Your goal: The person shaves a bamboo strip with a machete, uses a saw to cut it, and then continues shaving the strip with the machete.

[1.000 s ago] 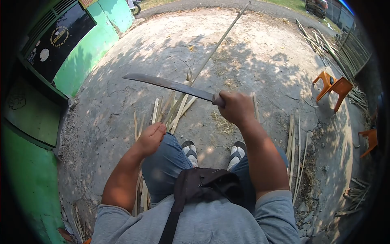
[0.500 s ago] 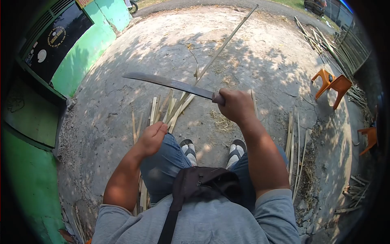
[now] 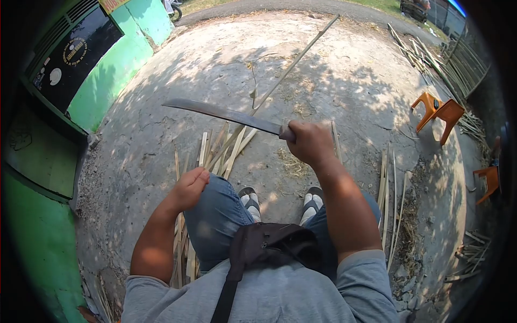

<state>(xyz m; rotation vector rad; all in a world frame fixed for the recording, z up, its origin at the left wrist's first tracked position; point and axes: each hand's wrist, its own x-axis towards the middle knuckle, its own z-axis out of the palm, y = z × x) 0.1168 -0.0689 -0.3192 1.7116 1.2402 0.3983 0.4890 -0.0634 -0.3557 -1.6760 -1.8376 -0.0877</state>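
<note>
My right hand [image 3: 311,142] is wrapped round the handle of a long machete [image 3: 223,113], whose blade points left across the view. Behind the blade runs a long thin bamboo pole [image 3: 296,62], slanting from the far ground down towards my left hand [image 3: 191,188]. The fingers of that hand are closed round the pole's near end beside my left knee. A small dry leafy twig [image 3: 253,92] sticks out from the pole. Split bamboo strips [image 3: 203,149] lie beneath and beside the pole, near my left leg.
More strips [image 3: 384,188] lie by my right leg. Orange plastic stools [image 3: 448,116] stand at the right, with bamboo piles [image 3: 420,56] behind them. A green wall [image 3: 124,70] with a dark window is at the left. A road [image 3: 258,8] crosses the far end.
My left hand has moved slightly left and down, and the pole has shifted with it. The machete and my right hand have moved only a little to the left.
</note>
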